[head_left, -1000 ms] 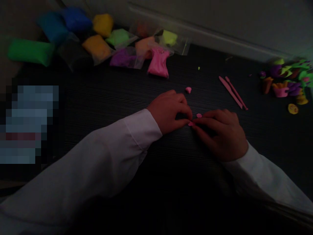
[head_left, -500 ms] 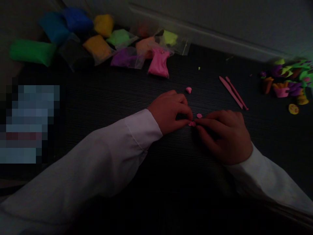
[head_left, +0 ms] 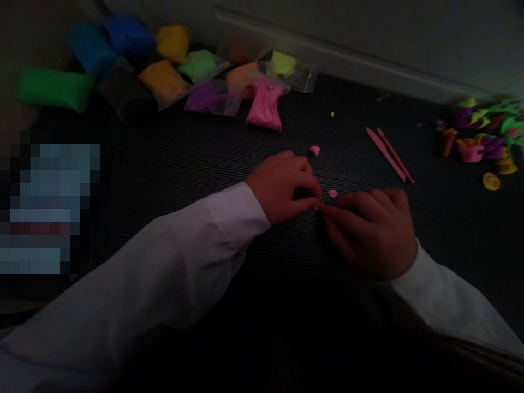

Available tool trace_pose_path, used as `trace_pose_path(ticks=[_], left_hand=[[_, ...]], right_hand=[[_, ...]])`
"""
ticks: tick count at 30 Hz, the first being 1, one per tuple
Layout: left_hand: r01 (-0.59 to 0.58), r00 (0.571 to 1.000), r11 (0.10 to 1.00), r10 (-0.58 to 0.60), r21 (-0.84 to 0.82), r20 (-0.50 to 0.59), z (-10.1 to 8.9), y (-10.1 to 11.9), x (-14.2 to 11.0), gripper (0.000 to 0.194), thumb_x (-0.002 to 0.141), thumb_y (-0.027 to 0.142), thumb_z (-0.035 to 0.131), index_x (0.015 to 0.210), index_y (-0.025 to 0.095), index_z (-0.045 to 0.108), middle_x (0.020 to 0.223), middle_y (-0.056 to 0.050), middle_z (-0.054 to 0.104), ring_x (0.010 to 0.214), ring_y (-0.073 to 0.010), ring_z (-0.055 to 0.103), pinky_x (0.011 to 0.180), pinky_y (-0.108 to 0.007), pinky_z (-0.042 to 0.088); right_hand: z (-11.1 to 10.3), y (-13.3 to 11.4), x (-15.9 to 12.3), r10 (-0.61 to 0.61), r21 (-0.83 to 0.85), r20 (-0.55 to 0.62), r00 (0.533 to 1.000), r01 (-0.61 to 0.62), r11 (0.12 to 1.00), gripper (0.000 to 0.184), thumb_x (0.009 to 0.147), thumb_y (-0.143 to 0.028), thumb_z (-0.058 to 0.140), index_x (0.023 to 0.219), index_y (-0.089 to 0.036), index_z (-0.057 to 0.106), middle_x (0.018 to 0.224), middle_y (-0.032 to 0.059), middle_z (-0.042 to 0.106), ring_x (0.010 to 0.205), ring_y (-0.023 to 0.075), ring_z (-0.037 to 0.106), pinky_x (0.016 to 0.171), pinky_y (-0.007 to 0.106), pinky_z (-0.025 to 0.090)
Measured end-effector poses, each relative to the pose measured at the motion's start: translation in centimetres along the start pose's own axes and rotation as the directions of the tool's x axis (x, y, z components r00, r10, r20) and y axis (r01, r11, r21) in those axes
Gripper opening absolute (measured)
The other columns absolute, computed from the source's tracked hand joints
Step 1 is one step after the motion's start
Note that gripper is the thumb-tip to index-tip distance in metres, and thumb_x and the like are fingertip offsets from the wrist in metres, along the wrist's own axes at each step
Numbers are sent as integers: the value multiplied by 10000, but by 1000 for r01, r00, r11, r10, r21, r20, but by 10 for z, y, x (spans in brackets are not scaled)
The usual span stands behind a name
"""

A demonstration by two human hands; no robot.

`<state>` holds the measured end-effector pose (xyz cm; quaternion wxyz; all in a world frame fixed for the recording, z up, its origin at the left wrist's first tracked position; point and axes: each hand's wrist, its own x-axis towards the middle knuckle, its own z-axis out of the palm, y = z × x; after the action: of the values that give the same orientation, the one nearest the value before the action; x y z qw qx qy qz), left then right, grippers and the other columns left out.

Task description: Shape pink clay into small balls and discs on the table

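A small pink clay piece [head_left: 316,207], mostly covered by fingertips, lies on the dark table. My left hand [head_left: 286,185] pinches its left side between thumb and index finger. From the right, my right hand [head_left: 370,232] presses the tip of its index finger onto the same clay, the thumb tucked just below and the other fingers curled. A flat pink clay disc [head_left: 332,194] rests just above the right index finger, apart from both hands. Farther back sits a pink clay lump [head_left: 315,151].
Bags of coloured clay, including a pink one [head_left: 265,106] and a green one [head_left: 55,89], line the back left. Two pink modelling tools [head_left: 387,155] lie at right. Beyond them are small clay figures [head_left: 470,150] and a yellow disc [head_left: 491,181]. A blurred-out rectangle [head_left: 53,191] is at left.
My right hand drew back slightly to the right, baring the pink clay, then came in again so its index finger covers part of it. My left hand has stayed in place.
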<state>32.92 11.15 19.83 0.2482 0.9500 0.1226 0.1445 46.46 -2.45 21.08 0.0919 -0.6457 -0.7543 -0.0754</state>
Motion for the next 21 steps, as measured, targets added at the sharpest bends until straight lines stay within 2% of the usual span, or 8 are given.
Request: trace_pose_path(ticks=[8, 21], left_hand=[[37, 999, 999, -38, -27, -30, -2, 2, 1, 167, 725, 266, 482, 779, 178, 613, 769, -10, 566, 758, -129, 489, 730, -285, 358], [13, 1000, 1000, -13, 13, -18, 3, 1, -1, 209, 723, 345, 494, 820, 222, 633, 810, -18, 565, 765, -141, 474, 709, -300, 340]], right_hand=[[-3, 3, 0, 24, 137, -15, 1000, -22, 990, 244, 737, -280, 480, 946, -233, 596, 793, 28, 599, 716, 151, 499, 685, 330, 292], [0, 7, 1, 119, 99, -18, 993, -117, 988, 193, 742, -277, 467, 859, -204, 603, 781, 32, 604, 716, 158, 510, 680, 326, 299]])
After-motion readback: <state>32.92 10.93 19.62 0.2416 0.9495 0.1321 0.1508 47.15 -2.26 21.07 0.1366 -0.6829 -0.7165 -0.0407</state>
